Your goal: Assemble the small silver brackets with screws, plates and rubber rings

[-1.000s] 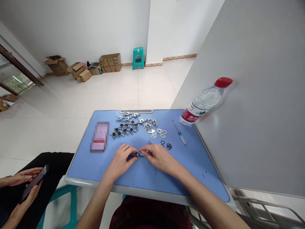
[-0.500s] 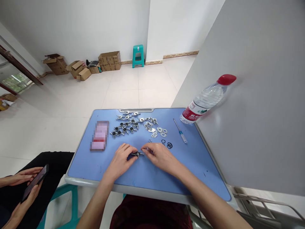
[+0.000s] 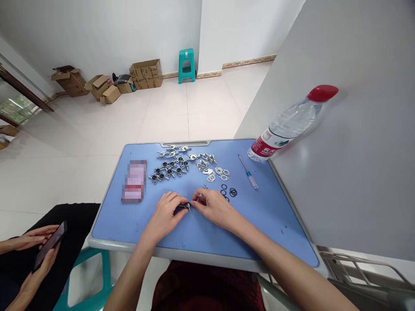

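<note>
Just in front of me is a small metal fitting (image 3: 187, 206) with a dark round centre and thin arms, lying low over the blue table. My left hand (image 3: 167, 214) pinches its left side between thumb and fingers. From the right, my right hand (image 3: 214, 207) closes thumb and forefinger at its other side, covering that arm. Beyond my hands sit several like fittings with black centres (image 3: 169, 172). Flat metal gaskets (image 3: 222, 173) and loose black O-rings (image 3: 233, 192) lie to the right, close to tiny metal pieces (image 3: 205, 186).
A screwdriver (image 3: 249, 173) and a water bottle (image 3: 282, 129) are at the table's right side. A blurred pinkish phone-shaped item (image 3: 134, 181) lies left. Another person's hands hold a phone (image 3: 50, 246) beside the table. Cardboard boxes (image 3: 145, 74) and a green stool (image 3: 186, 65) stand by the wall.
My right fingers have closed in on the fitting's right arm, which showed before. The fitting has turned slightly. The whole view has shifted a little.
</note>
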Available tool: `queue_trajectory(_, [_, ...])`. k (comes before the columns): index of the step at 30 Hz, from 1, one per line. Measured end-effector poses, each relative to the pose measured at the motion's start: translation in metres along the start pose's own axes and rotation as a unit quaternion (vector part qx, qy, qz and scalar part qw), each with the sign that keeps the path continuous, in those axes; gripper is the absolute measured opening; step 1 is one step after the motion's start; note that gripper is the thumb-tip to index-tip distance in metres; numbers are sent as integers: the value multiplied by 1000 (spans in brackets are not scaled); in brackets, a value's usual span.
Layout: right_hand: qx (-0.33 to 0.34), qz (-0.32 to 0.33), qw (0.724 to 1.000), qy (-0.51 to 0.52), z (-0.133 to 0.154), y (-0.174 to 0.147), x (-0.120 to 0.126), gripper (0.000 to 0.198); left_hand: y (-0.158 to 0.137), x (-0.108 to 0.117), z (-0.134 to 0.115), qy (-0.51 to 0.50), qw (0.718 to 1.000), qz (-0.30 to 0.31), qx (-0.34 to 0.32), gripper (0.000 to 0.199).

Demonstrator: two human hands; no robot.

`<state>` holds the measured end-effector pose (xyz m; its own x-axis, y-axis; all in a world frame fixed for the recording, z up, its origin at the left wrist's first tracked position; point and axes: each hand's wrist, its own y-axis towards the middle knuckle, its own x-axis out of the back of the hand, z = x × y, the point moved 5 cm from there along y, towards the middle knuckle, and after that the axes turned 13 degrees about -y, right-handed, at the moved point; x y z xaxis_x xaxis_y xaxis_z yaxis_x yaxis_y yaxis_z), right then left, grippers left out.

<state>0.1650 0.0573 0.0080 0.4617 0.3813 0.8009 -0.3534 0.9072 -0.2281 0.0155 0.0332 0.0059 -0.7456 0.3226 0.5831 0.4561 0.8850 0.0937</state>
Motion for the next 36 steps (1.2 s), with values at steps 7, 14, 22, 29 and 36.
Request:
queue_trajectory(7, [5, 7, 1000, 6, -1, 2, -6, 13, 1, -2, 1, 7, 1000, 11, -5, 9])
queue_trajectory(14, [5, -4, 1000, 5, -1, 2, -7, 14, 1, -3, 0, 5, 1000, 9, -8, 9])
queue_trajectory(22, [4, -1, 1000, -4, -3, 1, -3, 13, -1, 2, 1, -34, 999, -6, 2, 10])
queue_trajectory(29, [6, 19, 1000, -1, -1, 1, -7, 12, 0, 1, 0, -22, 1000, -5, -9, 10])
queue_trajectory(36, [7, -3, 1000, 2, -3, -1, 0, 14, -1, 1, 1, -29, 1000, -6, -2, 10])
